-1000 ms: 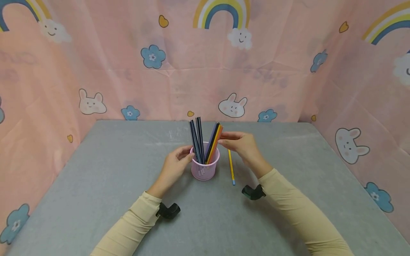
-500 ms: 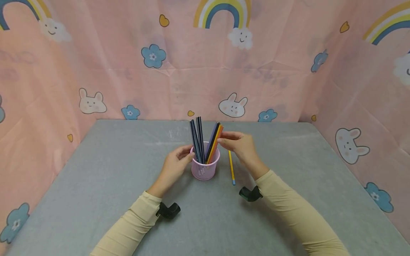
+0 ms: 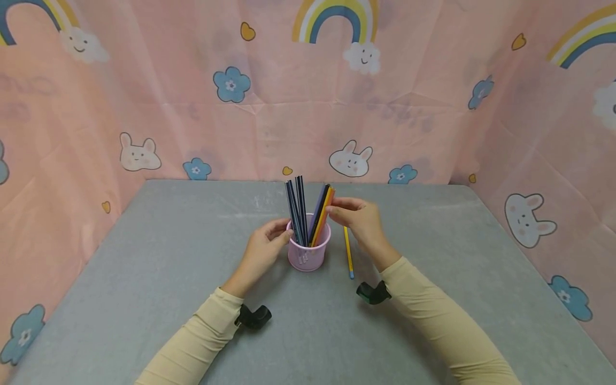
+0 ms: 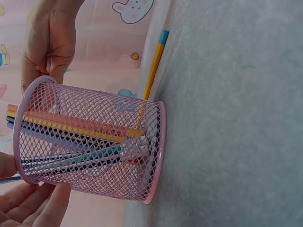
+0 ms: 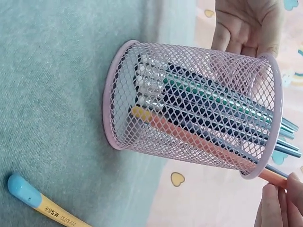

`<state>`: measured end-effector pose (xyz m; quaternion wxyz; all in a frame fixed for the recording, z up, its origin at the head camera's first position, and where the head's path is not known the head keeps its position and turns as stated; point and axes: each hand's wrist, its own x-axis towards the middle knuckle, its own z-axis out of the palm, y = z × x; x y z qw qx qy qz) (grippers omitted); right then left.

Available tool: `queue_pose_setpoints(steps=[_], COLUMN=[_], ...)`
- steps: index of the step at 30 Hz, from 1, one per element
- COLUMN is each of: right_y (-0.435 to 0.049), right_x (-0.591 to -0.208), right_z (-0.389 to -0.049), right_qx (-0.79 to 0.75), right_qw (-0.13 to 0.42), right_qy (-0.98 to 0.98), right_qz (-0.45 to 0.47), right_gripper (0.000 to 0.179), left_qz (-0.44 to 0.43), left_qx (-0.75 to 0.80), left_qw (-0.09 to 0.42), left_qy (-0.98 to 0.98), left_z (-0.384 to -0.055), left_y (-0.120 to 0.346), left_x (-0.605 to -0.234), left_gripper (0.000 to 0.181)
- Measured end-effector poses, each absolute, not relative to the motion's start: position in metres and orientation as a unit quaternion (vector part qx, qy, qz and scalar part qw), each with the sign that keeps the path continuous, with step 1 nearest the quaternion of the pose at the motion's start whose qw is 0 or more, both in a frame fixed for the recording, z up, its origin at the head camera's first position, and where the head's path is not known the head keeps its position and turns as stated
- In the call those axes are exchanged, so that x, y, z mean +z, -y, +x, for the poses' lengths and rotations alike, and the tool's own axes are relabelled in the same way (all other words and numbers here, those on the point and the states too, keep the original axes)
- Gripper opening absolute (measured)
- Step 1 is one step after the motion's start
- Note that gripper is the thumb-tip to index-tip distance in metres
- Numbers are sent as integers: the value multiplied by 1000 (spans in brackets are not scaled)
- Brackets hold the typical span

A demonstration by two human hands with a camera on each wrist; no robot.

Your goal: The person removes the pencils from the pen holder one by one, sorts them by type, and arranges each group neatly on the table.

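A pink mesh pencil cup (image 3: 306, 260) stands upright on the grey table, holding several pencils. My left hand (image 3: 260, 248) grips its left side, thumb at the rim and fingers along the outside wall. Dark pencils (image 3: 299, 208) lean to the left in the cup; purple, black, yellow and orange ones lean right. With thumb and fingers, my right hand (image 3: 363, 222) pinches the upper end of the orange pencil (image 5: 272, 178), whose lower end is inside the cup. A yellow pencil with a blue end (image 3: 348, 254) lies on the table just right of the cup, its far part hidden behind the right hand.
The grey table (image 3: 168, 240) reaches back to a pink curtain (image 3: 269, 128) printed with rainbows, rabbits and flowers, which also hangs at both sides. A black wrist mount (image 3: 253, 317) sits on the left sleeve, another mount (image 3: 374, 293) on the right.
My right wrist and forearm have shifted slightly left, while the fingers stay at the orange pencil. The left hand, cup and loose yellow pencil have stayed in place.
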<state>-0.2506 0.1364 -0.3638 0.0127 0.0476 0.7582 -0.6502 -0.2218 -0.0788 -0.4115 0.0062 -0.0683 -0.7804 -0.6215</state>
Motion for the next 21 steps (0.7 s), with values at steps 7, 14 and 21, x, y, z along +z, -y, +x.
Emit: queue_pose_setpoints(steps=[7, 14, 21], right_y=[-138, -142, -145], right_x=[-363, -357, -347], right_z=[-252, -253, -254], right_qx=[-671, -704, -716], right_qw=[-15, -36, -63], right_qy=[-740, -709, -695], right_qz=[38, 25, 9], right_gripper=[36, 36, 34], left_qz=[-71, -80, -75], left_qx=[-622, -617, -620], left_qw=[9, 19, 13], left_qy=[779, 783, 781], left_z=[-222, -222, -222], left_y=[79, 79, 79], left_x=[-412, -411, -412], left_gripper=[34, 36, 36])
